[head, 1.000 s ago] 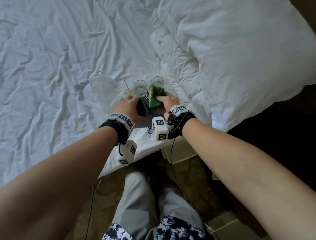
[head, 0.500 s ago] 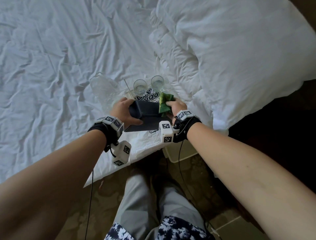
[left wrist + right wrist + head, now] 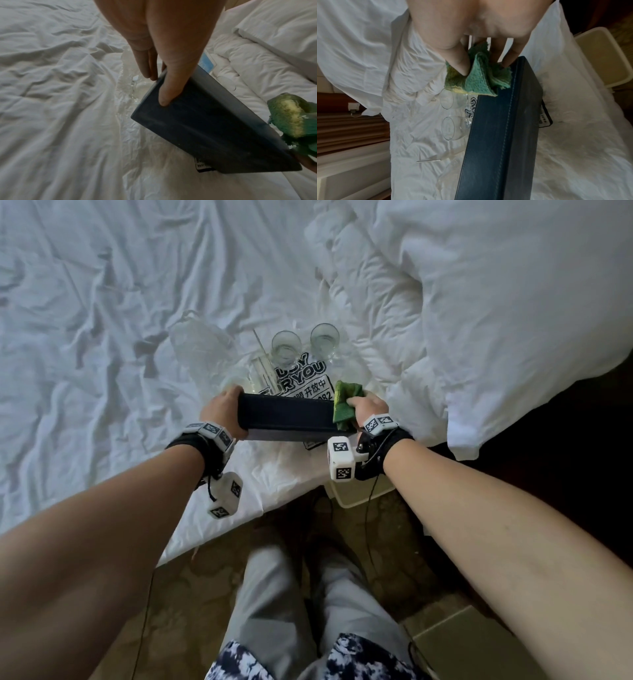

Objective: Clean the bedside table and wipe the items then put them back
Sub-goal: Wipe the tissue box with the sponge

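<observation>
A dark blue stitched box [image 3: 286, 417] [image 3: 202, 121] [image 3: 501, 142] is held just above the white bed sheet [image 3: 85, 354], lying sideways between both hands. My left hand [image 3: 222, 412] [image 3: 164, 75] grips its left end, thumb on the near face. My right hand [image 3: 368, 409] [image 3: 481, 59] pinches a green and yellow cloth [image 3: 344, 405] [image 3: 291, 119] [image 3: 477, 79] against the box's right end. Beyond the box two empty glasses [image 3: 286, 347] [image 3: 324, 338] [image 3: 452, 101] stand on the bed beside a black-and-white printed card [image 3: 305, 381].
A clear acrylic stand [image 3: 262, 361] and crumpled clear plastic [image 3: 202, 347] lie left of the glasses. A big white pillow [image 3: 496, 302] and bunched duvet [image 3: 370, 289] fill the right. A cream bin [image 3: 359, 491] sits on the floor below the bed edge.
The box has turned from tilted to level and sideways. My right hand with the cloth has slid from the middle of the box to its right end; my left hand moved left.
</observation>
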`<state>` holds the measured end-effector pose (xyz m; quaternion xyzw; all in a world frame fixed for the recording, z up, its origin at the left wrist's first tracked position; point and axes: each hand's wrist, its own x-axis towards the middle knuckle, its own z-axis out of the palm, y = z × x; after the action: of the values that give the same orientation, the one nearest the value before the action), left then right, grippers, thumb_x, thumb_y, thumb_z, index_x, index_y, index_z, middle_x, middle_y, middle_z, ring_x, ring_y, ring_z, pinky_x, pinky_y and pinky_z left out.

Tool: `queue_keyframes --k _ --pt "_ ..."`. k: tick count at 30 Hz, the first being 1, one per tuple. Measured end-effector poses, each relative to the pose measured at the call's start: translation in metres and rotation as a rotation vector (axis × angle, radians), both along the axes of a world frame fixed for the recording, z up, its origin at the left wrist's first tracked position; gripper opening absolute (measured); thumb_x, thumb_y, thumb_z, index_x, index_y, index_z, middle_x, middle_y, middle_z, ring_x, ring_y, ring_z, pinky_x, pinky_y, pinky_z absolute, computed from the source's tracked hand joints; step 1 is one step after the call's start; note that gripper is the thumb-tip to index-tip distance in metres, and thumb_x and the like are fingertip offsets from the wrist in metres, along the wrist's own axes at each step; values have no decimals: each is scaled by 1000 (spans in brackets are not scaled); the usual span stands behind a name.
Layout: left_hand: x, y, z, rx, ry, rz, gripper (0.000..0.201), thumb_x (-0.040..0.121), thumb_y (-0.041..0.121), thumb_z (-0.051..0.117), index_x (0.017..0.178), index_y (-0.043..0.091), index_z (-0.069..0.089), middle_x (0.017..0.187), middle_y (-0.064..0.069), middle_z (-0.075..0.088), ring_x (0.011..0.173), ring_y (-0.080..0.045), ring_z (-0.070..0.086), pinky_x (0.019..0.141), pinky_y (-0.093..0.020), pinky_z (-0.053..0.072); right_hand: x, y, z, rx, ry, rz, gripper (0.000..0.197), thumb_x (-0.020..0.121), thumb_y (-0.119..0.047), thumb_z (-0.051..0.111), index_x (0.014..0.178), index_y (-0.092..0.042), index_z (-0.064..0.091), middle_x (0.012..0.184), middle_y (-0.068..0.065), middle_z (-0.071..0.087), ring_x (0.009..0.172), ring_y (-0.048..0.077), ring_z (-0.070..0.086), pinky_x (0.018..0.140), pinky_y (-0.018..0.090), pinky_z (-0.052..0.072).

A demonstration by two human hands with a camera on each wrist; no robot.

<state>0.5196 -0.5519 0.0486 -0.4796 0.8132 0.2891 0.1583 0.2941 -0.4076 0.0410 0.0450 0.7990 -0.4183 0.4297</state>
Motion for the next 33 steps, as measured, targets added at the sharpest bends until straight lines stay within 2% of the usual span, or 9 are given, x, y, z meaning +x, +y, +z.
queue_keyframes --k 4,6,11,15,19,25,27,30,33 --pt "4 -2 -14 20 -62 -52 73 61 8 85 121 2 45 114 -20 51 99 -40 55 80 -46 47 7 -2 -3 25 37 30 23 88 -5 60 107 -14 69 76 -2 61 64 8 56 44 7 41" --pt "5 -2 -19 -8 -76 -103 72 62 11 84 121 2 45 115 -19 51 103 -40 52 83 -45 46 8 -2 -2 38 44 43 22 88 -6 59 107 -13 69 81 0 62 63 6 53 41 6 37" --pt "-15 8 -16 -66 -119 -316 81 62 32 83 131 14 45 125 -11 53 117 -35 46 102 -45 38 10 -1 4 59 20 -32 22 83 -7 64 104 -10 71 80 3 67 72 19 61 57 18 48" --pt "-56 27 -11 -44 -77 -439 84 64 46 81 134 19 44 128 -8 51 120 -33 47 105 -46 37 1 10 9 35 -19 -123 19 80 -8 64 92 -20 71 76 2 68 77 25 64 80 41 59" --pt "-97 54 -10 -59 -76 -566 86 67 50 78 137 20 39 131 -7 47 123 -32 45 103 -48 38 -13 31 11 75 -17 -99 14 79 -13 66 73 -26 68 75 0 68 84 28 66 88 46 56" --pt "-140 92 -21 -180 -159 -674 93 65 48 81 139 15 35 137 -10 39 128 -32 38 102 -50 38 -28 62 4 61 -32 -73 18 81 -8 65 77 -25 69 84 1 70 94 28 67 90 43 55" --pt "-148 99 -26 -210 -178 -668 87 70 43 80 137 11 37 137 -11 40 128 -32 38 103 -49 38 -30 71 1 60 -17 -51 16 82 -9 64 88 -23 69 89 2 69 95 27 66 89 38 55" --pt "-154 103 -31 -237 -180 -618 62 85 27 68 136 5 41 136 -15 44 127 -34 41 102 -46 38 -32 81 -1 37 -7 -46 21 84 -8 63 101 -18 72 90 4 68 90 24 64 84 33 55" --pt "-154 98 -24 -206 -194 -590 58 86 32 68 132 5 47 130 -15 46 123 -35 44 100 -45 40 -32 84 4 13 -13 -24 18 85 -7 62 96 -18 71 87 3 67 84 21 61 74 25 49"
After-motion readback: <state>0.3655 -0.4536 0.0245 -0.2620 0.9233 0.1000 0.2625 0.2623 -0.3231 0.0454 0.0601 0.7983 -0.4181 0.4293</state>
